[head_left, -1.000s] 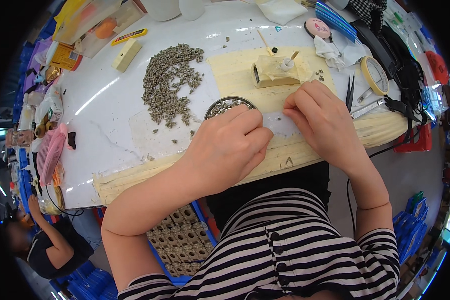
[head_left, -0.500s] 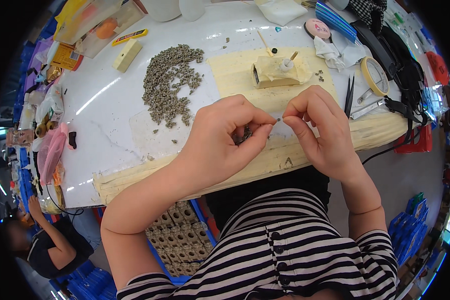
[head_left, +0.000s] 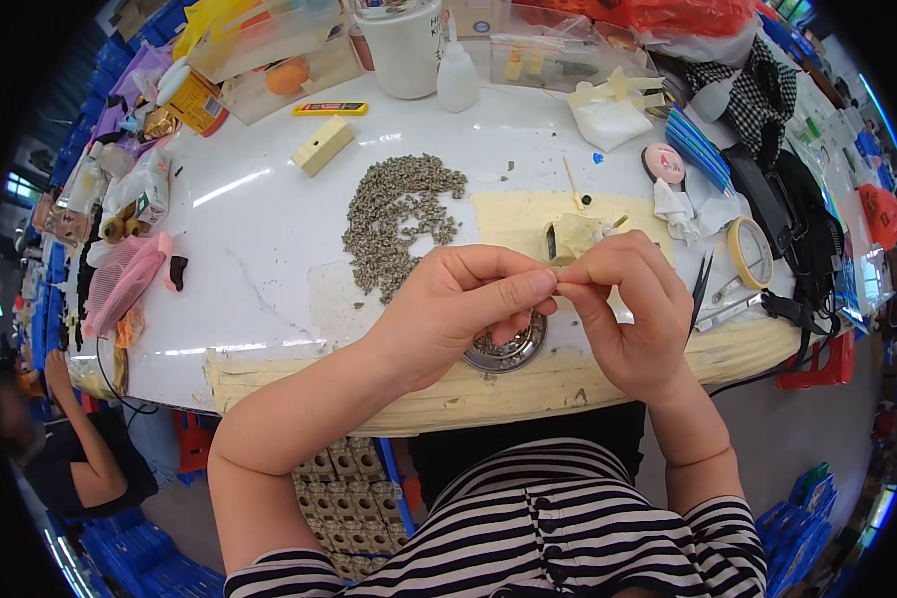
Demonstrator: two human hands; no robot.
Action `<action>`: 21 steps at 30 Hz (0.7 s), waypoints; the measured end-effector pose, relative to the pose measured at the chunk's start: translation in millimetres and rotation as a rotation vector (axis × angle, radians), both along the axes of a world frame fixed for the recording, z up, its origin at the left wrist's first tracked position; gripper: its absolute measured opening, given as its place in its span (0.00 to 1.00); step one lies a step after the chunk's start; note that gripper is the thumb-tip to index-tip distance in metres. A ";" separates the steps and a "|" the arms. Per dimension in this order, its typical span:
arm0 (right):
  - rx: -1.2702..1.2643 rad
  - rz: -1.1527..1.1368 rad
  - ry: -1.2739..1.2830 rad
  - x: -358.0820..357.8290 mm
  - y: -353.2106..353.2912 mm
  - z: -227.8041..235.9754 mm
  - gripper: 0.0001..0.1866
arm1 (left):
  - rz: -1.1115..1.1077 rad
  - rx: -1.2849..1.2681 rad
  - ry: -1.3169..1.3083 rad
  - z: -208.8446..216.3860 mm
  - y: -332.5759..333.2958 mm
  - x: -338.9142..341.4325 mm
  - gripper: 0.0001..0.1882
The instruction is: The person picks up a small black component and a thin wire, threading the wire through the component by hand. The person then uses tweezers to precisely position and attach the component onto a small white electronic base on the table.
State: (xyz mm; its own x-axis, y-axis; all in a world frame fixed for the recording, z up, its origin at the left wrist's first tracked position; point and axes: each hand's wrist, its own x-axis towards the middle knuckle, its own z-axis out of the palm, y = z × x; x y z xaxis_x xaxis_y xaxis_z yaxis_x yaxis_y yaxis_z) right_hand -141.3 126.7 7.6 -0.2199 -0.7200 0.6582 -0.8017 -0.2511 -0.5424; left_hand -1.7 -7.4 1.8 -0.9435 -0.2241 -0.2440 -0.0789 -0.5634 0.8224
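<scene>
Both hands were drawn together over the near side of the counter (head_left: 259,244), fingertips meeting. On the left hand (head_left: 468,304), thumb and forefinger were closed in a pinch; the right hand (head_left: 633,314) pinched likewise against it, and I couldn't tell whether a tiny piece sat between them. Just below the left hand, partly covered, was a round metal dish (head_left: 536,351) with small bits in it. A heap of small grey metal pieces (head_left: 374,239) lay beyond, left of a tape-covered block (head_left: 575,239).
</scene>
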 end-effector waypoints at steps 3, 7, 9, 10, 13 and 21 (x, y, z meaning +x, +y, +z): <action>-0.024 -0.020 0.028 0.8 0.4 -5.4 0.09 | 0.021 -0.030 -0.019 -3.4 -1.7 0.5 0.08; -0.041 -0.043 0.029 -0.5 2.5 -7.5 0.11 | 0.043 -0.049 -0.038 -3.2 -1.9 -0.6 0.08; -0.038 -0.051 -0.009 0.1 4.4 -5.9 0.11 | 0.036 -0.024 -0.025 -3.1 -3.4 -0.9 0.08; -0.037 -0.050 -0.037 0.8 5.2 -5.2 0.11 | 0.032 -0.012 -0.019 -3.2 -4.1 -1.1 0.08; -0.050 -0.035 -0.093 0.5 7.1 -7.2 0.10 | 0.030 0.011 -0.050 -3.6 -3.9 -1.6 0.08; -0.002 -0.019 -0.162 -2.4 8.2 -3.9 0.10 | 0.016 0.013 -0.041 -2.4 -4.6 -2.4 0.07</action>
State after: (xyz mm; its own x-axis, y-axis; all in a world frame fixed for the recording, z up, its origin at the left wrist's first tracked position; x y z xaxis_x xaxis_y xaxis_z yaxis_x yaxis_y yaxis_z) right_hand -143.7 134.9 3.6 -0.3369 -0.7131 0.6148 -0.7087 -0.2377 -0.6642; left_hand -4.1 -12.0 -0.6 -0.9289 -0.2360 -0.2852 -0.1029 -0.5754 0.8114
